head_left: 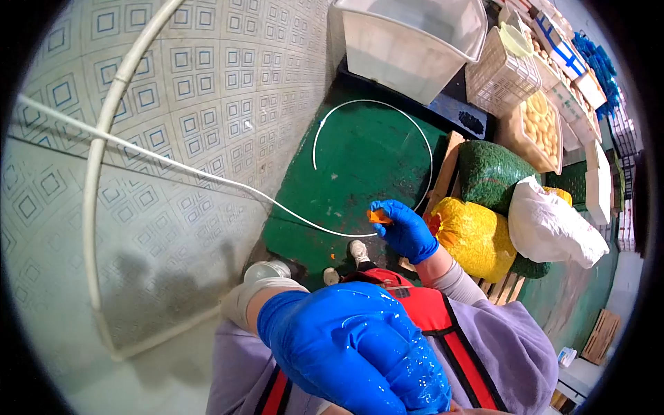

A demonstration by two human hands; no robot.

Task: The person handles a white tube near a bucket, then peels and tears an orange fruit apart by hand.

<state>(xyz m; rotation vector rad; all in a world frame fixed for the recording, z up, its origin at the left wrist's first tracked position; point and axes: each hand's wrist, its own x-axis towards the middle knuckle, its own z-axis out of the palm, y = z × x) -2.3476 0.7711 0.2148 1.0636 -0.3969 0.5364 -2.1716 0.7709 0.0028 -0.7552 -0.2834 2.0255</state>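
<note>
My right hand (pixel 404 232), in a blue glove, is out in front over the green floor. Its fingers are closed on a small orange piece (pixel 379 216), whose kind I cannot make out. Large and close to the camera, my left hand (pixel 366 346) wears a wet, shiny blue glove and is raised in front of my chest. Its fingers are bent and pressed together; the tips run out of view at the bottom, so anything in them is hidden. Beneath my hands are a red apron strap (pixel 422 308) and my light shoe (pixel 359 253).
A white hose (pixel 228 181) loops over the green floor (pixel 353 159). Right of it, a yellow sack (pixel 477 232), a green mesh sack (pixel 491 173) and a white bag (pixel 553 225) sit on a pallet. A large white tub (pixel 408 48) stands ahead. A tiled wall (pixel 187 83) is left.
</note>
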